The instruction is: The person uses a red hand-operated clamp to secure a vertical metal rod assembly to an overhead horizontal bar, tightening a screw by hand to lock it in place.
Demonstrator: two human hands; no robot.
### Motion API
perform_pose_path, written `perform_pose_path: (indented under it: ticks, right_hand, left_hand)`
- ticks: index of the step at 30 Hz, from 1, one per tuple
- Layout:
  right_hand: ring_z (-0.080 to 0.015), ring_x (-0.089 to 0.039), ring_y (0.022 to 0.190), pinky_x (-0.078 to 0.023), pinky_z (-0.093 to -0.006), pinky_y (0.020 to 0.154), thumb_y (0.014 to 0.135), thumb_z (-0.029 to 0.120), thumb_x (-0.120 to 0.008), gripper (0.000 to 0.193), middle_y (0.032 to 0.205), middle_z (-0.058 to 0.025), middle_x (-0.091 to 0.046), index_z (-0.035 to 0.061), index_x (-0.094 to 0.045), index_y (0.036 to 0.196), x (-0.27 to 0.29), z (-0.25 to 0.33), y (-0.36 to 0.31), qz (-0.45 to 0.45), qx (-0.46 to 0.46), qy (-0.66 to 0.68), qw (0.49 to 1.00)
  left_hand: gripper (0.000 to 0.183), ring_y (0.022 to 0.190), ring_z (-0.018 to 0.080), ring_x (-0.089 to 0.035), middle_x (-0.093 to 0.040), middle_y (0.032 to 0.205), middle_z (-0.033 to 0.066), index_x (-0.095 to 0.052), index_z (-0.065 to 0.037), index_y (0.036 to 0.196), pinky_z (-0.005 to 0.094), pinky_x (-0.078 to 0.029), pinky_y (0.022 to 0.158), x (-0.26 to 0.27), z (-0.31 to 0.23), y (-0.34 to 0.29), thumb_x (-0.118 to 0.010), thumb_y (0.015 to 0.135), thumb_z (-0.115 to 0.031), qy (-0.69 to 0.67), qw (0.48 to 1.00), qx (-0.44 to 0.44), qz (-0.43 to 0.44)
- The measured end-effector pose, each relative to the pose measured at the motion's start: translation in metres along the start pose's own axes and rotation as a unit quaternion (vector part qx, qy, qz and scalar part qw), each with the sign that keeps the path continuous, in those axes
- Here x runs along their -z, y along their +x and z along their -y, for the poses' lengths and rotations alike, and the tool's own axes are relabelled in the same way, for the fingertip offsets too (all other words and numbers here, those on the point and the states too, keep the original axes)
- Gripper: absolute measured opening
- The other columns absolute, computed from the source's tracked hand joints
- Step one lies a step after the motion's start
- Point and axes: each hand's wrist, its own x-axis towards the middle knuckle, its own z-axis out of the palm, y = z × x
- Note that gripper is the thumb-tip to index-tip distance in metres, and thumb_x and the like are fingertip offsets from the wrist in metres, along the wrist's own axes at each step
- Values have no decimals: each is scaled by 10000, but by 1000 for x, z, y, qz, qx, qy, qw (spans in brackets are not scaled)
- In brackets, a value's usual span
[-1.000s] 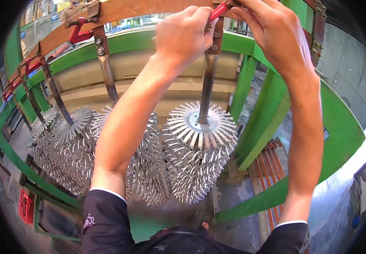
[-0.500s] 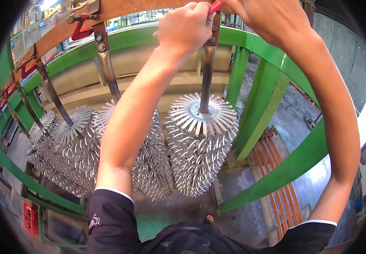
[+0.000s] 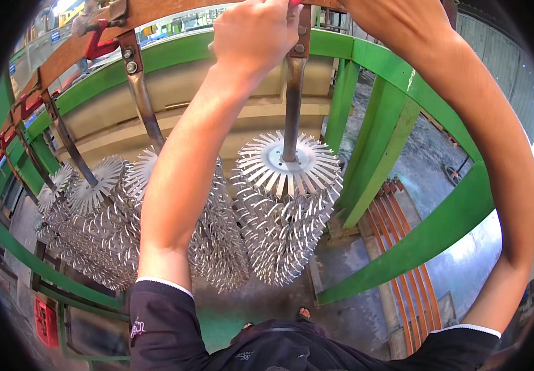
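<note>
Both arms reach up to a copper-brown bar at the top edge. My left hand is closed, its fingers curled around a red clamp of which only a sliver shows. Beside it, my right hand is bent over the bar; its fingers are cut off by the picture's edge. Just below, a metal rod hangs from a bolted plate, carrying a rack densely hung with shiny curved metal pieces under a slotted disc. My left forearm partly hides another such rack.
More loaded racks hang at the left, with red clamps at their upper ends. A green frame curves around them. Beyond stands a beige tank wall. Copper-coloured bars lie low at the right; a red crate is at lower left.
My left hand has shifted slightly up and left, and the red piece is now mostly out of the picture. My right forearm has swung outward to the right. The racks appear slightly further left.
</note>
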Motion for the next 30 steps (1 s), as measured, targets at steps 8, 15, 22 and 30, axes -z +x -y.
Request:
perform_pose_path:
  ticks: [8,15,22,30]
  right_hand:
    - [-266,-679,771,-479,-426,780,956,254,-567,243,761,-116,-695,51,-700,973,-26,5,-4,-133,1,237,962]
    - [-269,-685,831,-495,-433,763,945,278,-582,242,802,-99,-710,71,-703,976,-1,-3,7,-2,13,67,998]
    - [-297,-690,779,-517,-437,771,952,276,-597,280,808,-159,-698,28,-691,1041,-16,8,-1,-40,-50,183,981]
    - [-315,-644,867,-445,-402,829,948,208,-562,256,941,-184,-674,-4,-670,1043,12,-8,2,36,-21,129,991]
  left_hand:
    - [156,692,382,-674,-693,785,164,-656,-93,885,486,-530,622,5,-6,-1,-683,906,-246,-25,999,43,18]
    - [180,688,390,-677,-682,754,172,-629,-91,883,502,-529,617,7,-4,3,-678,913,-262,-18,996,71,58]
    - [166,696,376,-686,-685,747,156,-634,-101,889,497,-540,624,2,-7,1,-680,914,-259,-15,997,69,27]
    - [190,697,347,-697,-695,770,124,-636,-85,888,471,-553,605,5,-8,1,-661,905,-273,10,995,81,48]
